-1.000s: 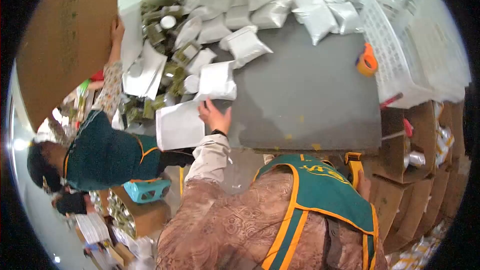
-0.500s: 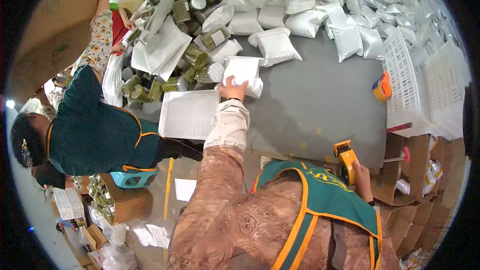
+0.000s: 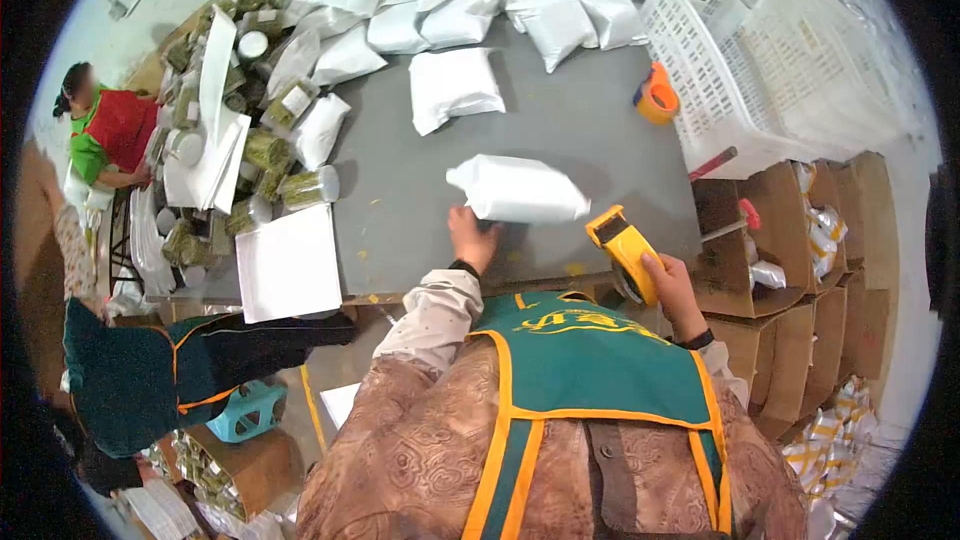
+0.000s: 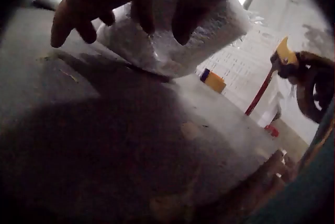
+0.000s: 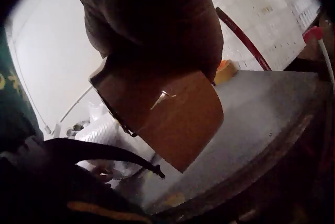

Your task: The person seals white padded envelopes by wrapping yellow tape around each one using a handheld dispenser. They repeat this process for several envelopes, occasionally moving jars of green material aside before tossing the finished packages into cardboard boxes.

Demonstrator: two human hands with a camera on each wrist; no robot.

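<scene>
A puffy white mailer pouch is tilted over the grey table, near its front edge in the head view. My left hand holds it at its lower left end. In the left wrist view the fingers come down over the near face of the pouch, and a dark shadow falls on the table beneath. To the right, my right hand grips a yellow tape dispenser, its head pointing toward the pouch. The dispenser's broad side fills the middle of the right wrist view.
Stuffed white pouches pile up along the table's back. Jars of green contents and flat white mailers lie at left. An orange tape roll sits beside white plastic baskets. Cardboard boxes stand at right; another person stands far left.
My left hand has brought the white pouch rightward, away from the jars and over the table's middle. My right hand has raised the tape dispenser from beside my body toward the pouch.
</scene>
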